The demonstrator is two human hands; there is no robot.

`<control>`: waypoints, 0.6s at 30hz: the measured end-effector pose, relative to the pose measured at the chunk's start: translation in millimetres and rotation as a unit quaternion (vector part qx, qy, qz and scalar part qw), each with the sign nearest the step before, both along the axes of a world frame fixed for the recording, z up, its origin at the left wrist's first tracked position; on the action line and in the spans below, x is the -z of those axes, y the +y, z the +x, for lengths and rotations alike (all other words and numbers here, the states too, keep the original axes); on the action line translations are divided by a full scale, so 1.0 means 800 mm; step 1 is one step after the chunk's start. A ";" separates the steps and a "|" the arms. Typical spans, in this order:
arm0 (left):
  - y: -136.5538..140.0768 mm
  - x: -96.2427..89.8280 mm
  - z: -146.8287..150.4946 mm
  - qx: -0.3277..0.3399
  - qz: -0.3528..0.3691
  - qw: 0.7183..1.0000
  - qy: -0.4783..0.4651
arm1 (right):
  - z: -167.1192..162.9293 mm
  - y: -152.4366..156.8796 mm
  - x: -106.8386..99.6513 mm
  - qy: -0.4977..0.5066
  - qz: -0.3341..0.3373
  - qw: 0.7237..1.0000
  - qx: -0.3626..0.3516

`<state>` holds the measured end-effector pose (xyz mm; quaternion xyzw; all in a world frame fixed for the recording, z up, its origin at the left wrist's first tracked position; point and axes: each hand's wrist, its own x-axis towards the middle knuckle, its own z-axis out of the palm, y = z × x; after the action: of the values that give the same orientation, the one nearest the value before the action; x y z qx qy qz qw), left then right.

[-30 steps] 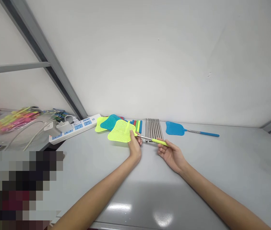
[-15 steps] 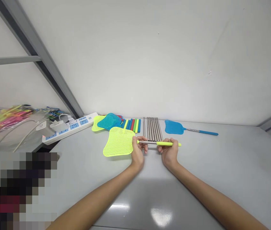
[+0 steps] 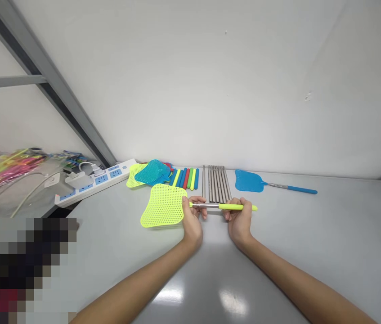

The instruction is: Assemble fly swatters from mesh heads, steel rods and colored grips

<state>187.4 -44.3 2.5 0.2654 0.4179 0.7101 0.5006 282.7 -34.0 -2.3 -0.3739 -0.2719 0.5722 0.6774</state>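
Between my two hands a yellow fly swatter (image 3: 165, 205) is held level above the table, its mesh head to the left. My left hand (image 3: 193, 222) is closed on the metal rod close to the head. Around the yellow handle at the right end, my right hand (image 3: 240, 220) is closed. Just beyond my hands lies a row of metal rods (image 3: 217, 182). Left of them is a row of coloured handles (image 3: 186, 178), beside a pile of loose swatter heads with a teal one (image 3: 153, 172) on top. A blue fly swatter (image 3: 249, 181) lies at the right.
A white power strip (image 3: 100, 180) with plugs and cables runs along the table's left edge. Bags of bright plastic pieces (image 3: 11, 166) sit farther left. The white wall (image 3: 210, 90) rises behind the grey table (image 3: 328, 229). A pixelated patch covers the lower left.
The view has shifted slightly. Both hands keep the same grip on the yellow swatter, which looks almost unchanged in pose.
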 end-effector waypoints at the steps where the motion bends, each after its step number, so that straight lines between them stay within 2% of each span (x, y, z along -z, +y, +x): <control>1: 0.003 0.002 -0.001 -0.015 -0.001 1.000 0.004 | 0.001 0.000 0.001 -0.020 0.000 1.000 0.007; 4: 0.011 0.006 -0.003 -0.028 0.004 0.999 0.017 | 0.003 0.001 0.007 -0.105 0.026 0.991 0.080; 6: 0.015 0.008 -0.004 0.002 -0.004 1.000 0.002 | 0.004 0.003 0.009 -0.164 0.045 0.976 0.139; 8: 0.017 0.009 -0.005 0.038 -0.027 0.998 -0.045 | 0.005 0.005 0.009 -0.194 0.041 0.966 0.163; 12: 0.021 0.008 -0.008 0.072 -0.059 0.988 -0.127 | 0.007 0.009 0.009 -0.166 0.019 0.979 0.115; 15: 0.025 0.007 -0.011 0.085 -0.060 0.984 -0.147 | 0.007 0.010 0.011 -0.151 0.017 0.986 0.070; 18: 0.027 0.005 -0.013 0.092 -0.063 0.983 -0.145 | 0.008 0.010 0.013 -0.147 0.013 0.987 0.055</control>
<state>176.7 -22.7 -1.8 0.1642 0.3588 0.6643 0.6348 289.1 -25.7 -12.8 -0.4594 -0.3554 0.4691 0.6653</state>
